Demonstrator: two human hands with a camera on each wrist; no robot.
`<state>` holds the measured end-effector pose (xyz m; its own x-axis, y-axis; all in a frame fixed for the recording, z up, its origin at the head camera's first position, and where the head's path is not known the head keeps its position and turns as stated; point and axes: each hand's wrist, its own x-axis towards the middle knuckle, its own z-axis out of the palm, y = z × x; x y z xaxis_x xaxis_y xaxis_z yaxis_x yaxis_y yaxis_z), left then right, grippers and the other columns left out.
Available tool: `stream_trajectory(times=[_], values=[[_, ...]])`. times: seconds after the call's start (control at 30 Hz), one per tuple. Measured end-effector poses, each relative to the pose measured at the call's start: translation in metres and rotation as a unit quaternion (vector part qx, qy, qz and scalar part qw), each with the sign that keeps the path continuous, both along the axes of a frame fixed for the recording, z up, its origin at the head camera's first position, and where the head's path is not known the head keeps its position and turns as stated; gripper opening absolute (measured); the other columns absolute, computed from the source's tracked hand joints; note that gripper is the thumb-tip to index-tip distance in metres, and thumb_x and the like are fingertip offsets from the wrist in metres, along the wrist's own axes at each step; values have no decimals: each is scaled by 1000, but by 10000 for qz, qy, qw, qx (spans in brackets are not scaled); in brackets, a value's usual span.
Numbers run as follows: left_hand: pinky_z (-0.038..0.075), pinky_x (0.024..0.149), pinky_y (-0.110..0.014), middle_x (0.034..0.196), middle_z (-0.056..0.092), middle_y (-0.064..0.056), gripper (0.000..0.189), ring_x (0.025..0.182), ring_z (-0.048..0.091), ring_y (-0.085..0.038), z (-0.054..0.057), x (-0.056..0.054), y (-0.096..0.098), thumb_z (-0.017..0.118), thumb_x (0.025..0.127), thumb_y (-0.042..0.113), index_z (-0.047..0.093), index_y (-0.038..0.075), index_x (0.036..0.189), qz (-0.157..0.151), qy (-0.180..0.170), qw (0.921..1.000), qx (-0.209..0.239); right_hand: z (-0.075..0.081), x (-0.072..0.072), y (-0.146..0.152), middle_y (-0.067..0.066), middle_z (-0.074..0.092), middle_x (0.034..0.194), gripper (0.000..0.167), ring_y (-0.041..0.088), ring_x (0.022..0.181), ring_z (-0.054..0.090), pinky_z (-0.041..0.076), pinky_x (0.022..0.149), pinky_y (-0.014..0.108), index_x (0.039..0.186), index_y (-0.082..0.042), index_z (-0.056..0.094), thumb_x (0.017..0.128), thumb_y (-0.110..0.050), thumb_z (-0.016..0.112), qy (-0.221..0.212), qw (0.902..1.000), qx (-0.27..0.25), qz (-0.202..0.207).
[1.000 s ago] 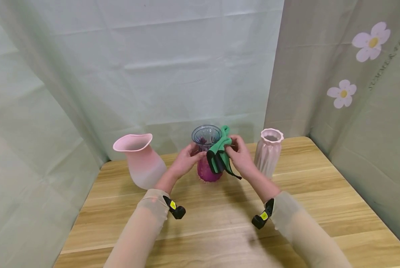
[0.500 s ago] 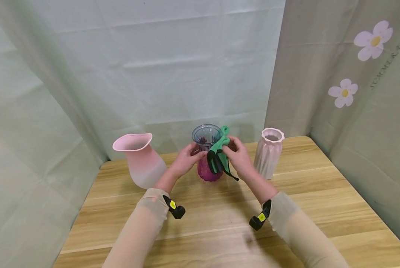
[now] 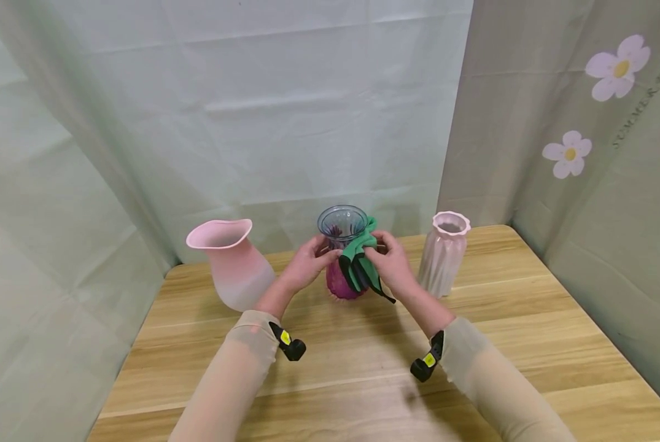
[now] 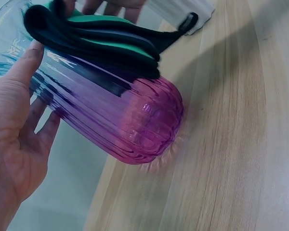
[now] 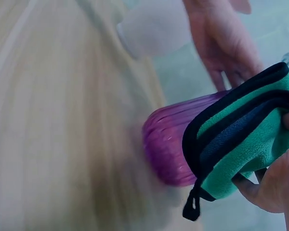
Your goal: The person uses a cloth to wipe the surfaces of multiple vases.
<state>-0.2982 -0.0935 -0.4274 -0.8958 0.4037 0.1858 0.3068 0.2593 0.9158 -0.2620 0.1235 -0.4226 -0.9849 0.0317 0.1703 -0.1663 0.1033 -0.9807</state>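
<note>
A ribbed glass vase, bluish at its flared rim and magenta at the base, stands upright on the table. My left hand grips its neck from the left, thumb in front and fingers behind, as the left wrist view shows. On the other side my right hand pinches a folded green cloth with black edging and a hanging loop. The cloth lies against the vase's right side, just below the rim, and covers part of its body. Some fingertips of the right hand are hidden behind the cloth.
To the left on the wooden table stands a pink-and-white vase with a wide flared mouth. A pale pink fluted vase stands close by the right forearm. A light curtain hangs behind the table.
The right hand and the green cloth have slid slightly down along the vase's right side. The left hand and the glass vase keep their place.
</note>
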Motion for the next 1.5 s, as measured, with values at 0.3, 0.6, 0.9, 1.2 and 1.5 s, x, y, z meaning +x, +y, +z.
stream_trajectory(times=[0.3,0.6,0.9,1.2,1.5], values=[[41,113,-43,152,51,-8,63,141,46,-28,3,0,-2,71,98,37,47,15,153,40,-161,9998,-119,-41,2,11,19,59,130,27,36,119,59,52,92,36,121,2,62,94,-2,61,-164,9991,384,86],[41,113,-42,153,50,-8,64,141,46,-28,5,-1,-1,70,99,36,46,14,154,125,-167,9995,-237,-55,0,11,16,60,125,27,29,112,59,49,84,26,120,-1,63,93,-1,62,-347,9993,129,-5],[41,113,-42,153,50,-8,67,141,46,-27,4,-1,-1,72,98,37,45,14,154,99,-225,9996,-165,-57,1,11,15,62,120,26,26,106,60,50,81,25,119,-2,64,93,-1,63,-387,9992,123,-61],[42,112,-41,152,51,-8,66,140,47,-27,1,-2,-1,72,97,39,47,15,153,120,-218,9996,-137,-47,4,10,14,62,125,31,26,114,58,50,85,27,125,-3,63,95,-8,65,-559,9983,71,-117],[45,110,-42,149,53,-11,57,139,48,-28,2,1,0,69,100,28,48,10,150,48,-259,9997,5,-10,4,2,12,61,124,26,28,117,58,51,91,35,122,-4,61,99,-14,65,-196,9998,-18,9]])
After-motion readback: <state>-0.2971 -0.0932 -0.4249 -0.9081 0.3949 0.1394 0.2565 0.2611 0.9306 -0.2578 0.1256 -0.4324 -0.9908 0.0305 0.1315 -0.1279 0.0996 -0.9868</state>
